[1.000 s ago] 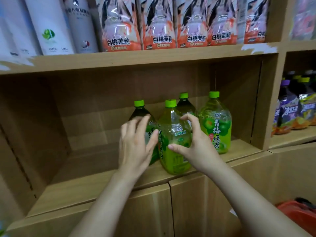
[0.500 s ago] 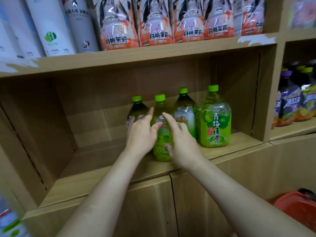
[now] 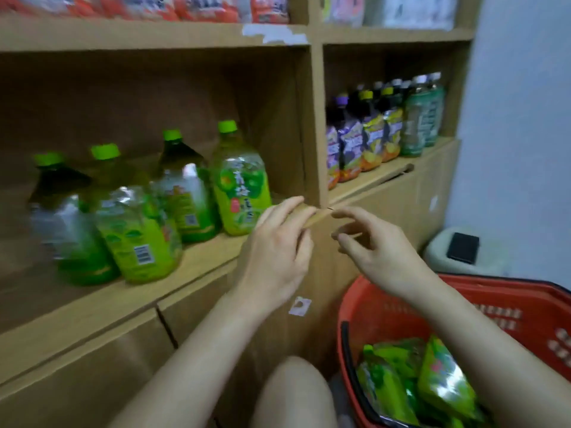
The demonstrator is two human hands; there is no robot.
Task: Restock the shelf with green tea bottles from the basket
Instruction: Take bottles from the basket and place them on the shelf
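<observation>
Several green tea bottles with green caps stand on the wooden shelf point(image 3: 197, 257): one at the far left point(image 3: 66, 223), one in front point(image 3: 136, 230), one behind point(image 3: 185, 196) and one at the right point(image 3: 239, 186). My left hand point(image 3: 275, 254) and my right hand point(image 3: 377, 257) hover in front of the shelf's right post, away from the bottles, fingers apart and empty. At the lower right sits a red basket point(image 3: 500, 301) with more green tea bottles point(image 3: 417, 384) lying in it.
A neighbouring compartment at the right holds purple and green drink bottles point(image 3: 370, 140). The shelf above carries orange packs point(image 3: 210, 7). A pale stool with a black phone point(image 3: 463, 248) stands by the wall. My knee point(image 3: 293, 393) is at the bottom.
Both hands let go of the front bottle and drew back to the right. The view swung right and down, bringing the red basket into sight.
</observation>
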